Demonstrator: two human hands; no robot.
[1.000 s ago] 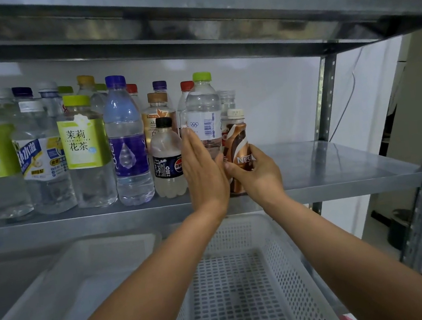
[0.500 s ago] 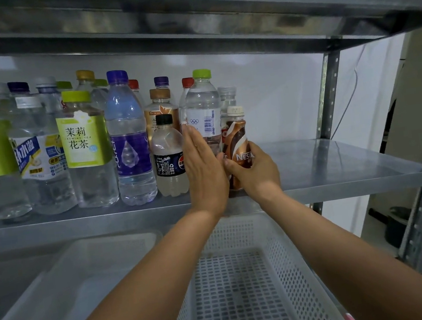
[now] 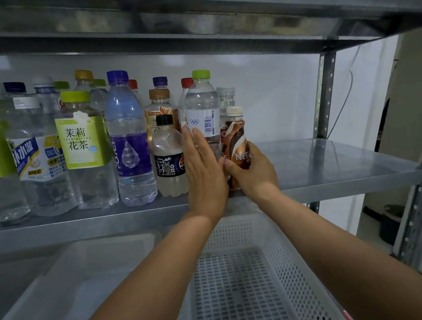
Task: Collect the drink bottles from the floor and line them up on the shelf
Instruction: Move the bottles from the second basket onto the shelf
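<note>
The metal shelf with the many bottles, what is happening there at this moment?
A person is lining up drink bottles on the grey metal shelf. The right hand grips a small brown coffee bottle with a white cap at the right end of the row. The left hand, fingers straight, lies flat against the clear bottle with a green cap beside it. A white perforated plastic basket sits below.

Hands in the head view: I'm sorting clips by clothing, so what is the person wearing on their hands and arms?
Nothing that shows. The left hand and right hand are ungloved, with no rings visible. The left forearm and right forearm are uncovered down to the frame's edge: no sleeve, watch, bracelet or marking.
</note>
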